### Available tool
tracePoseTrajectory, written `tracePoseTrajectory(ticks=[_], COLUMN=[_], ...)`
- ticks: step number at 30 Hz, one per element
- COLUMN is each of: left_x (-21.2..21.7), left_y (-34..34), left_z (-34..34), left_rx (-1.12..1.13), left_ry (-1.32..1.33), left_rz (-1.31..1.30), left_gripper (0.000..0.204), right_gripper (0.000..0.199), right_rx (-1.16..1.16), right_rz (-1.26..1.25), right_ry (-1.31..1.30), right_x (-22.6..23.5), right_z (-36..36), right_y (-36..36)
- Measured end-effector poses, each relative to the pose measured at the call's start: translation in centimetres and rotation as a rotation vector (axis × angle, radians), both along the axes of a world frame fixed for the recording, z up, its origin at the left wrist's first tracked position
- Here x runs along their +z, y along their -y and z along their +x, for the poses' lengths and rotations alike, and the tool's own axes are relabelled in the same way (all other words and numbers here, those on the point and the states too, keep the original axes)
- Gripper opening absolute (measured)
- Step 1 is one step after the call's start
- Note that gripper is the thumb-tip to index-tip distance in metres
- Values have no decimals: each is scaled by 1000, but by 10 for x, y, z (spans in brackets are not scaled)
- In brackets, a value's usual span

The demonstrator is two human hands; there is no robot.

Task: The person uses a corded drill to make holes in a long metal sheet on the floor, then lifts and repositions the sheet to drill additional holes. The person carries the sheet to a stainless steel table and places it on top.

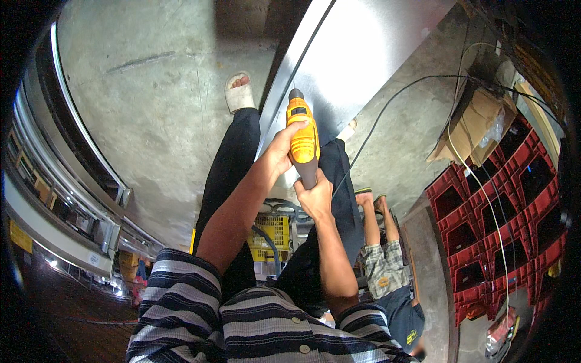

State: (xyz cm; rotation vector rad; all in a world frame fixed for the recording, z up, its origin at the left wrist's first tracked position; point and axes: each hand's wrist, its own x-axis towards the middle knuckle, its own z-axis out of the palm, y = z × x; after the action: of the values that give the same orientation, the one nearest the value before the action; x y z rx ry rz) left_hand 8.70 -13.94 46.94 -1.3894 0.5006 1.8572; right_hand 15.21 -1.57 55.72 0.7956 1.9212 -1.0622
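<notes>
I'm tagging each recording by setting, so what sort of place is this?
Probably a workshop or small factory, judging by the yellow power tool, the big shiny metal panel and the red bins at right.

The grey concrete floor (157,121) carries a pale slipper (240,100) on the person's left foot and, at right, stacked red crates (482,225); the silvery metal panel's (357,51) support is hidden.
</notes>
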Motion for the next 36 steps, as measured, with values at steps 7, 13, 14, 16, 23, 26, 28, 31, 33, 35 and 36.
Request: tracePoseTrajectory(ticks=[7, 13, 14, 16, 23, 26, 28, 31, 33, 35, 36], left_x=[-3, -6, -7, -8, -8, -13, -13, -14, -15, -15, -16], left_y=[3, 11, 12, 14, 13, 13, 13, 14, 14, 13, 12], left_z=[-1, -1, 0, 0, -4, -7, -7, -7, -7, -7, -6], left_rx=[-23, 2, 3, 4, -29, -33, -31, -36, -40, -35, -32], left_ry=[-1, 3, 9, 7, 3, -16, -17, -14, -14, -22, -27], left_rz=[-1, 26, 22, 18, 11, 7, 11, 19, 24, 14, 10], left_gripper=[44, 45, 45, 45, 46, 47, 47, 46, 46, 46, 45], right_gripper=[35, 34, 32, 31, 30, 30, 29, 34, 34, 27, 27], right_rx=[-12, 7, 22, 25, 3, 11, 0, -2, -3, -10, -21], right_rz=[14, 73, 84, 77, 83, 106, 85, 84, 92, 97, 86], right_ry=[-51, -78, -68, -85, -70, -69, -47, -65, -79, -77, -75], right_x=[-6, -8, -9, -9, -12, -12, -14, -16, -17, -17, -16], right_z=[7, 14, 14, 14, 11, 9, 9, 12, 13, 13, 12], right_y=[4, 19, 20, 21, 23, 25, 25, 26, 26, 26, 26])
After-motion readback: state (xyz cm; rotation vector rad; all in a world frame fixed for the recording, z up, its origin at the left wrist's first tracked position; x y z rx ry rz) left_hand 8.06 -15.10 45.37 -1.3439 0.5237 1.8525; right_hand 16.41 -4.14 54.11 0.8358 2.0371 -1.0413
